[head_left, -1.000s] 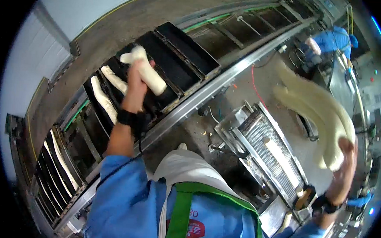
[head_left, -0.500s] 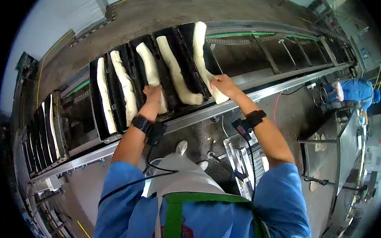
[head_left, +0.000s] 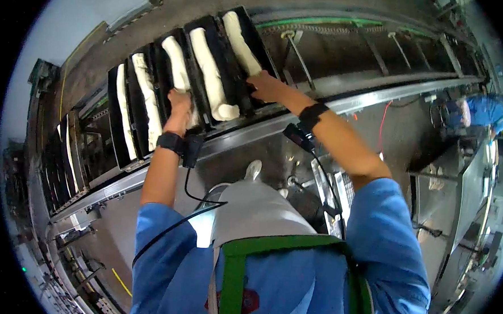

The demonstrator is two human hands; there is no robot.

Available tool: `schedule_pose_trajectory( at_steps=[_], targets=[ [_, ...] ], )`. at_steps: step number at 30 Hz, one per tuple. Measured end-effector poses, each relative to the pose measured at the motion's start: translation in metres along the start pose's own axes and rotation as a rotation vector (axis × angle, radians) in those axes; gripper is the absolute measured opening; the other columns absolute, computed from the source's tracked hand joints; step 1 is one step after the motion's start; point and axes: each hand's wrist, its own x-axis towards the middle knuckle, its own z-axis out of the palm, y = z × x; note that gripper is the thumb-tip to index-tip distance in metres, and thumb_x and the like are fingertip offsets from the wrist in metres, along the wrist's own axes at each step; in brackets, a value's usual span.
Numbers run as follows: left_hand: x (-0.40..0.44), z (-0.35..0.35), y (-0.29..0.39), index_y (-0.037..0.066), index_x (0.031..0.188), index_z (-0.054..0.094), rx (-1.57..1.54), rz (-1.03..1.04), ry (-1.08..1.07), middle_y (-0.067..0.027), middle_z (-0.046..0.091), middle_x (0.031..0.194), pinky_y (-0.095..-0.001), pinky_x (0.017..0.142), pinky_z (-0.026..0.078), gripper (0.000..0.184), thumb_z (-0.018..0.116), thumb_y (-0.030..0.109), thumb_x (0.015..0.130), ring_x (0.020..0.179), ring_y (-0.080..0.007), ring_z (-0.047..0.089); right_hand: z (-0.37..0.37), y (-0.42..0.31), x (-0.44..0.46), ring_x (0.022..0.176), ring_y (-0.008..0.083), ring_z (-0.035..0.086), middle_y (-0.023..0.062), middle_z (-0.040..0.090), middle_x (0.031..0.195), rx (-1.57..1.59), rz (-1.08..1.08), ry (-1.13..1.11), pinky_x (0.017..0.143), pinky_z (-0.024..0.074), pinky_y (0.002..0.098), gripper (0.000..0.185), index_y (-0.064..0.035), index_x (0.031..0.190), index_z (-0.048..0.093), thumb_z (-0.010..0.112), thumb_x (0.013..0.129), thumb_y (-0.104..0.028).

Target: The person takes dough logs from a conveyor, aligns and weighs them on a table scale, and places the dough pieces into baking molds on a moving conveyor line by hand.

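Note:
Long cream-white rolls, which look like dough, lie in a row of black pans. My left hand (head_left: pixel 180 103) is closed around the near part of the middle dough roll (head_left: pixel 175 62). At the right end of the row, my right hand (head_left: pixel 265 86) has its fingers curled over the near part of another dough roll (head_left: pixel 239 40), inside its black pan (head_left: pixel 256 38); the hand hides that end. Between my hands lies a dough roll (head_left: pixel 211 78) with a lumpy, folded near end. Two more, a dough roll (head_left: pixel 146 94) and a thinner one (head_left: pixel 125 116), lie to the left.
The pans sit on a conveyor with a metal rail (head_left: pixel 345 102) along its near side. A second pan group (head_left: pixel 63 158) stands farther left. A metal stand (head_left: pixel 337 198) is by my legs. At the right, a person in blue (head_left: pixel 478 112) is near a metal table (head_left: pixel 469 185).
The pans appear shifted up and left as the view moved. My right hand has moved up and left, taking the rightmost roll's near end from the pan's edge into the pan. My left hand stays on its roll.

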Motion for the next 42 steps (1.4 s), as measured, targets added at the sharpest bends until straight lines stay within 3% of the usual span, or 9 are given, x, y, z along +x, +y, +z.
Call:
schedule_pose_trajectory(
  at_steps=[4, 6, 11, 16, 19, 26, 30, 33, 42],
  targets=[
    [-0.073, -0.022, 0.104, 0.002, 0.112, 0.04, 0.435, 0.796, 0.244, -0.0228, 0.045, 0.1, -0.0399, 0.074, 0.04, 0.046, 0.057, 0.014, 0.071, 0.09, -0.0372, 0.045, -0.063, 0.014, -0.092, 0.094, 0.0284, 0.049, 0.0128, 0.051, 0.104, 0.39, 0.026, 0.037, 0.081, 0.0385, 0.0337, 0.033, -0.0085, 0.11, 0.047, 0.049, 0.079, -0.02],
    [-0.094, -0.044, 0.15, 0.006, 0.111, 0.044, 0.639, 0.505, -0.5, -0.0225, 0.053, 0.085, -0.0412, 0.069, 0.042, 0.036, 0.049, 0.015, 0.077, 0.079, -0.0376, 0.051, -0.072, 0.079, -0.163, 0.091, 0.0187, 0.052, 0.0108, 0.052, 0.104, 0.514, 0.31, 0.015, 0.076, 0.0419, 0.0303, 0.031, -0.0085, 0.109, 0.047, 0.049, 0.081, -0.019],
    [-0.013, -0.031, 0.098, 0.004, 0.108, 0.048, 0.841, 0.787, -0.676, -0.0212, 0.053, 0.096, -0.0396, 0.076, 0.04, 0.034, 0.045, 0.021, 0.079, 0.089, -0.0354, 0.05, -0.003, 0.116, -0.316, 0.103, 0.0268, 0.041, 0.0144, 0.045, 0.108, 0.219, 0.683, -0.067, 0.088, 0.0331, 0.0354, 0.047, -0.0103, 0.11, 0.047, 0.062, 0.067, -0.021],
    [0.016, -0.056, 0.091, 0.006, 0.129, 0.017, 0.353, 0.186, -0.938, -0.0179, 0.035, 0.124, -0.0263, 0.088, 0.032, 0.072, 0.051, -0.008, 0.067, 0.111, -0.0254, 0.038, 0.039, 0.078, -0.329, 0.102, 0.031, 0.038, 0.0104, 0.035, 0.11, -0.043, 0.907, 0.02, 0.087, 0.0341, 0.0385, 0.066, -0.0167, 0.118, 0.035, 0.066, 0.06, -0.011],
    [0.025, -0.066, 0.045, 0.007, 0.128, 0.02, 0.725, 0.794, -0.57, -0.0202, 0.035, 0.122, -0.0322, 0.087, 0.034, 0.073, 0.051, -0.01, 0.064, 0.109, -0.0312, 0.038, 0.037, 0.066, -0.319, 0.096, 0.0316, 0.04, 0.0116, 0.039, 0.104, -0.11, 1.009, 0.273, 0.077, 0.0387, 0.0401, 0.065, -0.0133, 0.117, 0.033, 0.063, 0.06, -0.006],
    [0.044, -0.108, -0.004, 0.0, 0.126, 0.022, 0.612, 0.547, -0.55, -0.0208, 0.022, 0.129, -0.0337, 0.099, 0.016, 0.055, 0.038, -0.006, 0.074, 0.122, -0.0329, 0.016, 0.083, 0.089, -0.354, 0.087, 0.0313, 0.047, 0.0171, 0.048, 0.091, -0.147, 1.065, 0.275, 0.073, 0.0405, 0.0382, 0.045, -0.002, 0.092, 0.046, 0.064, 0.059, -0.027],
    [0.025, -0.239, 0.079, 0.009, 0.125, 0.03, 0.917, 0.228, -0.72, -0.0176, 0.016, 0.132, -0.0358, 0.097, 0.02, 0.056, 0.045, -0.003, 0.071, 0.121, -0.0314, 0.019, 0.002, -0.022, -0.344, 0.074, 0.0271, 0.055, 0.0136, 0.058, 0.078, 0.454, 1.029, 0.415, 0.067, 0.0439, 0.0333, 0.039, 0.0009, 0.093, 0.052, 0.056, 0.065, -0.026],
    [0.053, -0.327, 0.114, 0.004, 0.117, 0.038, 0.792, 0.575, -0.46, -0.0167, 0.034, 0.121, -0.0349, 0.093, 0.026, 0.044, 0.044, 0.001, 0.074, 0.116, -0.0291, 0.029, -0.072, -0.114, -0.335, 0.067, 0.0125, 0.057, 0.0073, 0.057, 0.076, 1.125, 0.949, 0.612, 0.061, 0.0446, 0.0236, 0.036, 0.0031, 0.092, 0.053, 0.053, 0.069, -0.025],
    [-0.045, -0.233, 0.208, 0.003, 0.111, 0.043, 0.492, 1.152, -0.797, -0.0144, 0.035, 0.121, -0.0347, 0.094, 0.024, 0.032, 0.044, 0.012, 0.081, 0.114, -0.0285, 0.032, -0.086, -0.288, -0.336, 0.061, 0.0131, 0.055, 0.0083, 0.056, 0.075, 0.925, 1.037, 1.038, 0.053, 0.0466, 0.0238, 0.034, 0.0032, 0.093, 0.053, 0.055, 0.071, -0.023]
  ],
)
